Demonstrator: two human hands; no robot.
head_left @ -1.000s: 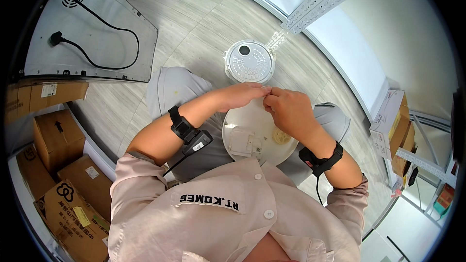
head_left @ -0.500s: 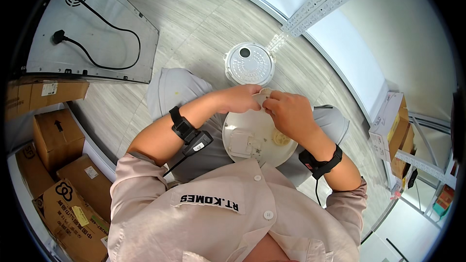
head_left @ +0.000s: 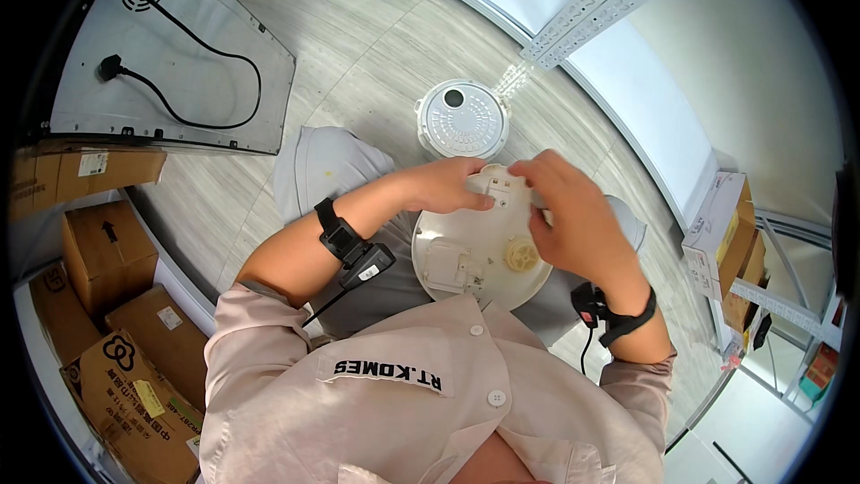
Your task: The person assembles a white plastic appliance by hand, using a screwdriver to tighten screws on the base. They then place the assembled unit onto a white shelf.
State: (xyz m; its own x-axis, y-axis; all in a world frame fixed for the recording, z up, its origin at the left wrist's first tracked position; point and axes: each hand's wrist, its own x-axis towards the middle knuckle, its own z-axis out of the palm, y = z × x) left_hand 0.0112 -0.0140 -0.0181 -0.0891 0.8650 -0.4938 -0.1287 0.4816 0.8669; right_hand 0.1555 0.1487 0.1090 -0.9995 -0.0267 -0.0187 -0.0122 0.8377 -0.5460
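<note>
The left hand (head_left: 452, 186) is gripping the narrow upper end of a white round cover (head_left: 475, 231) near the centre of the frame, thumb lying on the inner face, apparently to steady that end. The right hand (head_left: 578, 220) is poising with bent fingers at the right edge of the same end; whether it is touching the cover or pinching anything small I cannot tell. The cover is lying inner face up across the lap, its broad end nearest the shirt (head_left: 394, 376); the grey trousers (head_left: 333, 166) are bearing it on both sides, presumably sparing the hands its weight. Its inner face is presenting a yellowish round fitting (head_left: 521, 254) at the right and a pale rectangular part (head_left: 446, 267) at the left, both being exposed by this position. Black wrist devices (head_left: 356, 253) are sitting behind both hands, seemingly strapped there to leave the fingers unencumbered. Beyond the cover, at upper centre, a grey-white round unit (head_left: 468, 124) is standing on the floor (head_left: 358, 63). A metal cabinet (head_left: 193, 63) is occupying the upper left, its black cable (head_left: 257, 81) hanging loose, while cardboard boxes (head_left: 109, 246) are filling the lower left.
</note>
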